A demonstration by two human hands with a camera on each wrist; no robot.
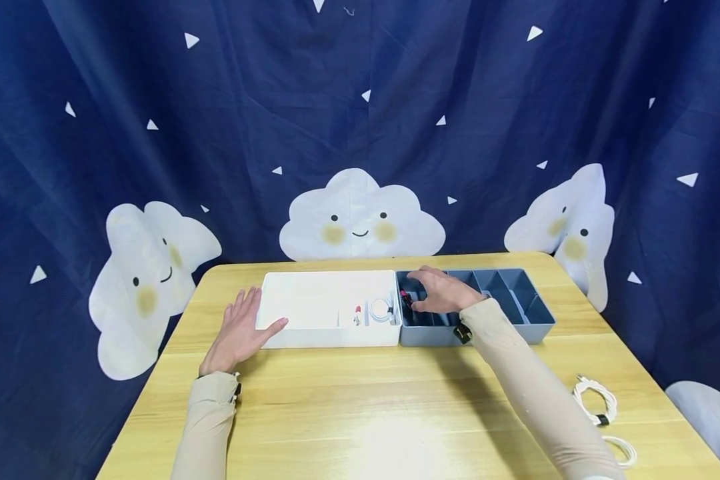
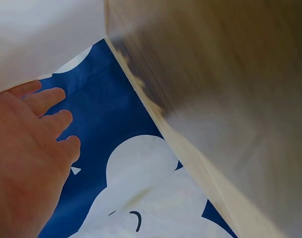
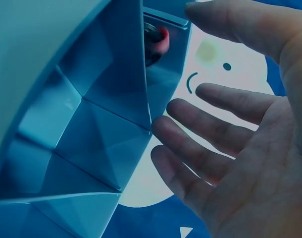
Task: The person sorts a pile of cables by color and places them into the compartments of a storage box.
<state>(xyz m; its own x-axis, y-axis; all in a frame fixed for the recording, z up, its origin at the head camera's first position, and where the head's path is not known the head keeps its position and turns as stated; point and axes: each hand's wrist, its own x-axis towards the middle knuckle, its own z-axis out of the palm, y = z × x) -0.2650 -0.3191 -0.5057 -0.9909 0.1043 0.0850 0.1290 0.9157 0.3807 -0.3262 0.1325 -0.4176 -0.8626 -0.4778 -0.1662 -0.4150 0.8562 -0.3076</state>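
Observation:
My left hand lies against the left end of a white box, its thumb over the near corner. In the left wrist view the fingers are extended beside the white wall. Over the left part of a blue-grey divided box hovers my right hand, fingers spread and holding nothing. A small black and red item, its kind unclear, sits in that box's end compartment, just left of the right hand. Inside the white box are a coiled white cable and a small red-tipped item.
Two coiled white cables lie toward the table's right edge: one with a black tie, and another coil nearer me. Both boxes stand end to end along the back of the wooden table. Behind hangs a blue curtain with clouds.

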